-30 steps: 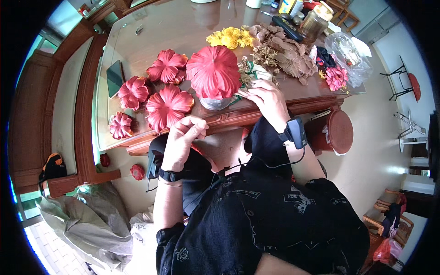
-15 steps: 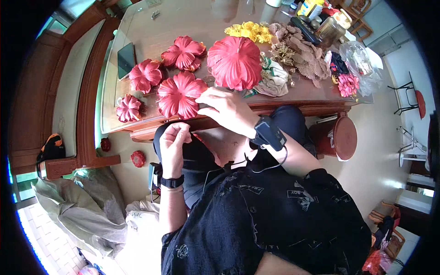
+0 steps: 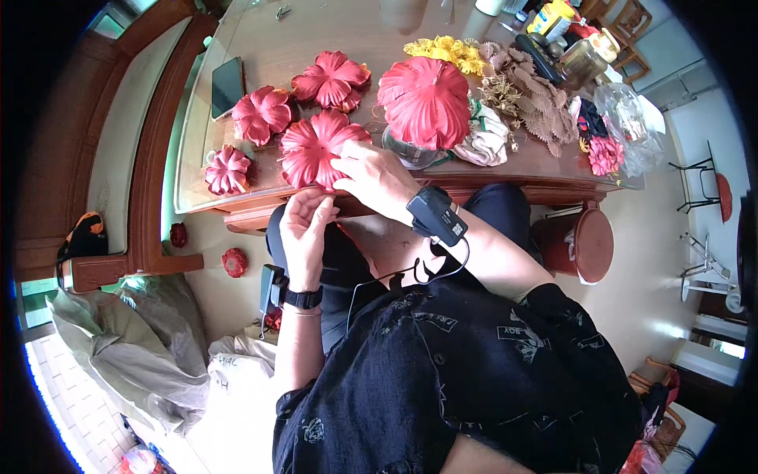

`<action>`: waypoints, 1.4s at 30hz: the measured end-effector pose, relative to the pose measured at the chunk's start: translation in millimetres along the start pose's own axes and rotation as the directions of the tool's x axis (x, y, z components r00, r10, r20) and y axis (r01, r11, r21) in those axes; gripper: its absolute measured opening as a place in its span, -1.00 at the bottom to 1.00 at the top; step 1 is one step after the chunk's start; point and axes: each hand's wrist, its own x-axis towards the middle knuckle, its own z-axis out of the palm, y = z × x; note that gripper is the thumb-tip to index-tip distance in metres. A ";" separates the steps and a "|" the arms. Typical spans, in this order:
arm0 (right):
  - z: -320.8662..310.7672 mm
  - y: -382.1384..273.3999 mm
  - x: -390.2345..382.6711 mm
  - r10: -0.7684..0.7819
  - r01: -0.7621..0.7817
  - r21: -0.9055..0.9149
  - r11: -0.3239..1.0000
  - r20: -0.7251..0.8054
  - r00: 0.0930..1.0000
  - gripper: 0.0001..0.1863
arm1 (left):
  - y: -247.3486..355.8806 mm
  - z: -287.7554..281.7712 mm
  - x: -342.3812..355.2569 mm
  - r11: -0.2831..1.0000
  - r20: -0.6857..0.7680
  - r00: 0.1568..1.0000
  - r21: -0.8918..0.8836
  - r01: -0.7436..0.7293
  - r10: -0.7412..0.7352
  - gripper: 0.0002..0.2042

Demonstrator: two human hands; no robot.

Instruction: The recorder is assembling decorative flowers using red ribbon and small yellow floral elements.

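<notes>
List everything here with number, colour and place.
Flat flowers: at least four, red, table's left
Petal dome: one, red, over clear container
Yellow flowers: one bunch, yellow, behind dome
Leaves: one pile, brown, right of dome
Cloth: one, whitish, beside container
Pink flower: one, pink, table's right edge
Phone: one, dark, table's far left
Jar: one, brownish, table's back right
Plastic bag: one, clear, table's right
Back clutter: several, mixed, unclear
Table: one, brown, top centre
Bucket: one, reddish, floor right
Sacks: two or more, grey, white, lower left
Left hand: one, bare, near front flower
Right hand: one, bare, at front flower
</notes>
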 end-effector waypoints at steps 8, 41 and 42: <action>-0.9 -4.3 5.9 -0.108 0.101 -0.096 0.990 -0.071 0.992 -0.79 | -5.1 9.6 0.6 0.994 -0.054 0.997 -0.081 -0.067 0.062 -0.70; -7.0 4.1 7.4 0.064 -0.030 0.274 0.961 -0.118 0.991 -0.86 | -11.9 21.5 5.7 0.972 -0.251 0.939 0.057 -0.227 0.234 -0.87; -6.6 4.8 7.2 0.072 -0.038 0.275 0.961 -0.115 0.991 -0.86 | -8.1 24.1 4.6 0.976 -0.244 0.945 0.039 -0.214 0.217 -0.86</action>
